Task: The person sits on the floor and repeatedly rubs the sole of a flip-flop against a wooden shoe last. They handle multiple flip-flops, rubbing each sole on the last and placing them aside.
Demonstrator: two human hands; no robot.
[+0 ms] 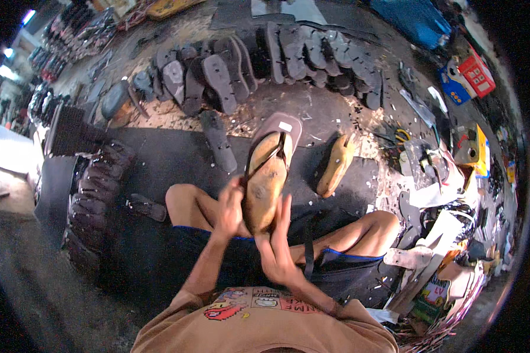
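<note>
Yellowish wood, scuffed with dark marks, lies between the hands: a shoe last (267, 188), toe pointing away, raised in front of the lap. The right hand (275, 247) grips its heel end, fingers stretched along the right side. The left hand (230, 207) is curled at the left side, too blurred to tell whether its fingers press on the wood. Dark straps (281, 146) run in a V over the front of the last; a brownish sandal sole (294, 125) shows beneath and past the toe, the rest of it hidden. On the sole's toe end sits a small white label (285, 126), any print too small to read.

Below spreads a dark mat (176, 159). A second last (337, 165) lies near its right edge; a grey sole (218, 141) crosses its far edge. Beyond that edge, grey soles (218, 76) lean in overlapping rows. By its left edge, dark sandals (97, 188) are piled, hard to separate. Lettering and cartoons mark the tan shirt (265, 323), cut off below. A red box (477, 72) and a yellow box (482, 150), both printed, stand far right.
</note>
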